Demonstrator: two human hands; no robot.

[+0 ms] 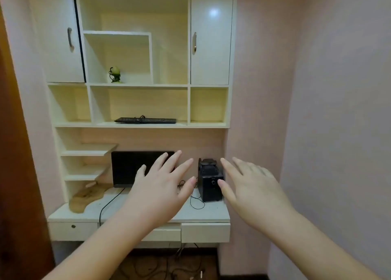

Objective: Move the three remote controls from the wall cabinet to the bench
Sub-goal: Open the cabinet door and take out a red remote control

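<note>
A cream wall cabinet [139, 85] of open shelves fills the wall ahead. On its lower middle shelf lies a long flat black object [146, 120] with a thin cord on it; whether it is remote controls I cannot tell. My left hand [160, 186] and my right hand [251, 186] are stretched out side by side in front of me, palms down, fingers spread, holding nothing. Both hands hang well below that shelf, over the white desk [203, 214]. No bench is in view.
A black monitor [129, 167] and a black speaker [209, 180] stand on the desk, with a wooden piece [84, 196] at its left. A small green ornament [115, 74] sits on an upper shelf. Cabinet doors [210, 40] flank the shelves. Cables [169, 265] lie on the floor.
</note>
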